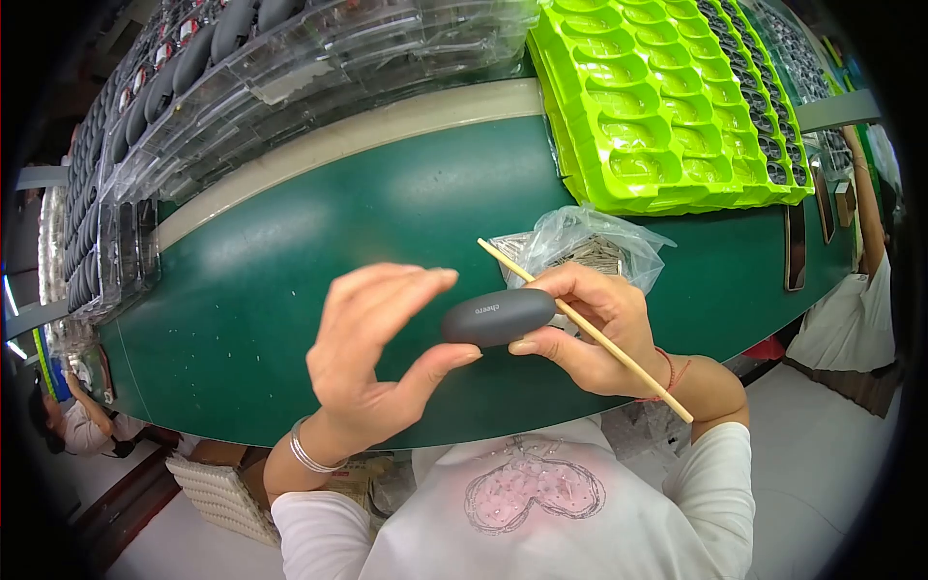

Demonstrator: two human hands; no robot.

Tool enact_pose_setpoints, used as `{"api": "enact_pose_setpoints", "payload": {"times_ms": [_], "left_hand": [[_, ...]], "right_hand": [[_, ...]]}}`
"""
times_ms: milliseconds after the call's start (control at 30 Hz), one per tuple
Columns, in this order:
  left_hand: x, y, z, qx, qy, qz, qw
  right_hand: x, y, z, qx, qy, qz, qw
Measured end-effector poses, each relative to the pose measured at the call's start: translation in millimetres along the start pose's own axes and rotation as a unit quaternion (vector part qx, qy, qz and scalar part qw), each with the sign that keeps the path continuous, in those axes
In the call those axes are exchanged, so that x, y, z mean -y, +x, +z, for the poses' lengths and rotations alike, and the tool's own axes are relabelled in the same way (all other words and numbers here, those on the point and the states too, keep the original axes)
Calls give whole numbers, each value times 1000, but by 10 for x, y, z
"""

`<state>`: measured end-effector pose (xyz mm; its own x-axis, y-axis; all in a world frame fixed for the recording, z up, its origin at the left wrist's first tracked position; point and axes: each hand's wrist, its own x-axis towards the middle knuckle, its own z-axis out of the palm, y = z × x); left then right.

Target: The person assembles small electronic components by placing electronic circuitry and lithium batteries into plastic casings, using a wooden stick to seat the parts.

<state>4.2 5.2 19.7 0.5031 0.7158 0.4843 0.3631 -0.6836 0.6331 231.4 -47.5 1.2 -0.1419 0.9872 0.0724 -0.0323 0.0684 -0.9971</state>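
both hands (387,353) (594,329) are pinching the grey oval case (498,317), right also gripping a thin stick (590,333) pointing toward eleven o'clock, which risks scratching it.

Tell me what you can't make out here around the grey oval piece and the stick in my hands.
- Grey oval piece, head view: its right end is hidden behind the right hand fingers.
- Wooden stick: its middle is hidden inside the right hand.
- Clear bag on the green table: contents too small and blurred to identify.
- Left hand: palm faces away, so contact with the piece is unclear.
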Motion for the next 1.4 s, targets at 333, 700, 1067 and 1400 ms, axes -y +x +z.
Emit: {"api": "enact_pose_setpoints", "payload": {"times_ms": [333, 700, 1067, 1400], "left_hand": [[-26, 60, -400, 51, -69, -82, 993], [1624, 791, -2451, -338, 297, -193, 872], [1885, 934, -2433, -280, 483, -176, 810], [2297, 1923, -2722, -50, 464, -482, 741]], "right_hand": [[108, -10, 73, 14, -73, -56, 996], [196, 28, 1, 28, -107, -103, 988], [209, 48, -70, 23, -111, -70, 991], [170, 57, -66, 28, -130, -93, 987]]}}
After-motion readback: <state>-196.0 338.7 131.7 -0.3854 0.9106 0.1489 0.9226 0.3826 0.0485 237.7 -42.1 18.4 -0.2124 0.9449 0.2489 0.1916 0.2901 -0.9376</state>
